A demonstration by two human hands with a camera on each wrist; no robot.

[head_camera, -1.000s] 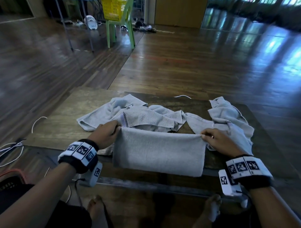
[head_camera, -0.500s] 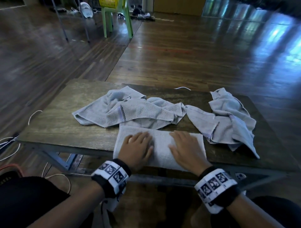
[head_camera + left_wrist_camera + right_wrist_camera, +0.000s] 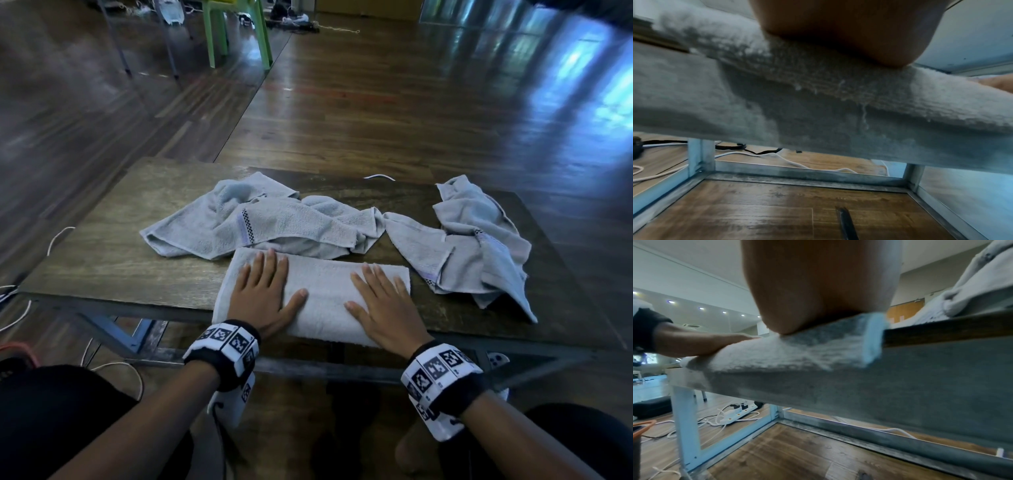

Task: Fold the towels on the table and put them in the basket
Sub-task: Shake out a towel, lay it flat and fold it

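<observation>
Towel point(image 3: 325, 294) terry, grey, folded rectangle; both hands flat atop.

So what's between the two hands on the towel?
Just bare towel. In the head view, the left hand and right hand lie flat on the folded towel, apart.

Looks like a large indoor hall: wide glossy wooden floor point(image 3: 394, 113), recessed ceiling lights point(image 3: 701, 308), a low wooden table point(image 3: 113, 253) on a metal frame, a green plastic chair point(image 3: 239, 31), cables and a power strip point(image 3: 735, 414) strewn about.
</observation>
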